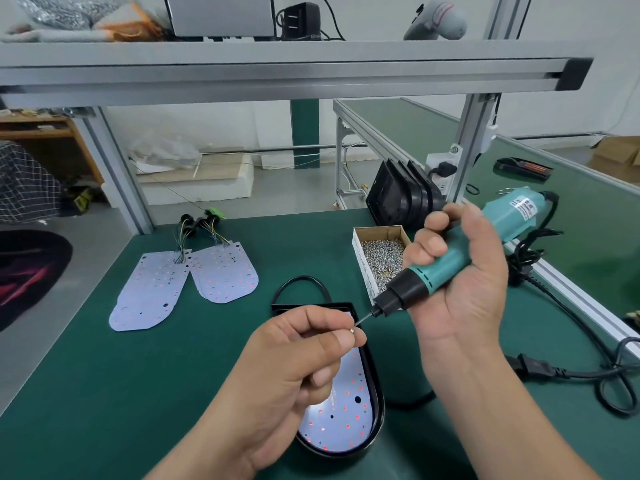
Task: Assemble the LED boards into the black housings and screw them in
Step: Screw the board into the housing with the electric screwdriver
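One LED board already sits in the black housing on the counter, not visibly screwed, while the left hand pinches a screw at the screwdriver gripped by the right hand, with more loose boards and stacked housings waiting.

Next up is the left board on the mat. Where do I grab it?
Probably take the left board by its left long edge, coming from the left over bare mat. It lies flat and thin, so fingertips must slide under an edge. The other stack crowds its right side, and wires crowd the far end.
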Demonstrator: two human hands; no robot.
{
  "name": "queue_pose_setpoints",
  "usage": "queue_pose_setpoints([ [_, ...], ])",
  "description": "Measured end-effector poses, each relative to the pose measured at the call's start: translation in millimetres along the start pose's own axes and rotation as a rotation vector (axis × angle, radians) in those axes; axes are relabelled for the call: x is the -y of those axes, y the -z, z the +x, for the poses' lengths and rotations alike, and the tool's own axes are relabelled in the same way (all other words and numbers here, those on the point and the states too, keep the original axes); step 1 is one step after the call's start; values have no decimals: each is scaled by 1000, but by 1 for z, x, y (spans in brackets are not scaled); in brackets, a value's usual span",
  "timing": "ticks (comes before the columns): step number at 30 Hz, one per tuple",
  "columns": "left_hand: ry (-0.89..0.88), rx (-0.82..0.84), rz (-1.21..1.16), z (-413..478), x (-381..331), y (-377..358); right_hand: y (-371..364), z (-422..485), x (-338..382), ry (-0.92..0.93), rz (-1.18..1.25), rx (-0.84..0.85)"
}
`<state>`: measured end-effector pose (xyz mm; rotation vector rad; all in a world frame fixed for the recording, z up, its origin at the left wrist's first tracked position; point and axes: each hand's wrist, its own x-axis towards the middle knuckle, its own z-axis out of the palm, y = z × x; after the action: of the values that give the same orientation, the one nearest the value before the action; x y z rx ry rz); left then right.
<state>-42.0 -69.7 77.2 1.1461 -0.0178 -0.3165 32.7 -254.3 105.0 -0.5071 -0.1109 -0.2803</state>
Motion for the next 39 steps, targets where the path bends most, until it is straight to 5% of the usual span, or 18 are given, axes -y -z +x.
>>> queue_pose_setpoints([
  [39, -80, -109, 119, 4, 6, 2, 1, -4, -1, 28, -44, 122],
])
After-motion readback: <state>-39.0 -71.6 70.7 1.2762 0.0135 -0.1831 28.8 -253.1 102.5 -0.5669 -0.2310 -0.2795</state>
